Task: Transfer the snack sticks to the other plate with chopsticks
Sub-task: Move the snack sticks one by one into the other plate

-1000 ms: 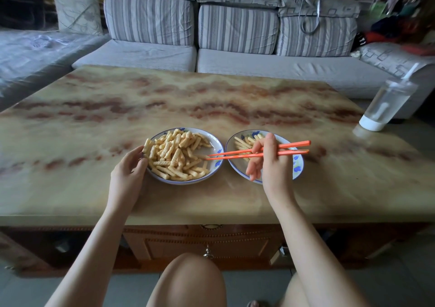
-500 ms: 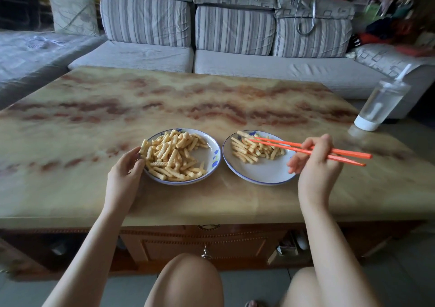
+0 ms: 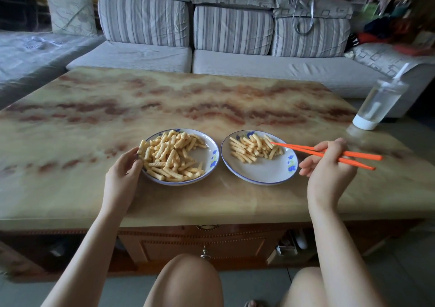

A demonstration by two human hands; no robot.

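Two white plates with blue flower rims stand side by side on the marbled table. The left plate point(image 3: 211, 158) holds a large heap of ridged yellow snack sticks point(image 3: 171, 157). The right plate point(image 3: 266, 177) carries a smaller pile of sticks point(image 3: 253, 150) on its far half. My left hand point(image 3: 122, 172) rests on the left plate's left rim, fingers curled around the edge. My right hand point(image 3: 329, 163) grips a pair of orange chopsticks point(image 3: 306, 150), whose tips lie over the right plate's pile. I see no stick pinched between the tips.
A clear lidded cup with a straw point(image 3: 379, 104) stands near the table's right edge. A grey striped sofa point(image 3: 235, 54) runs behind the table. The table's front edge point(image 3: 211, 217) is above my knees.
My right hand has swung from over the left plate to the right of the right plate. The chopstick tips moved onto the right pile. My left hand stayed on the left plate's rim.
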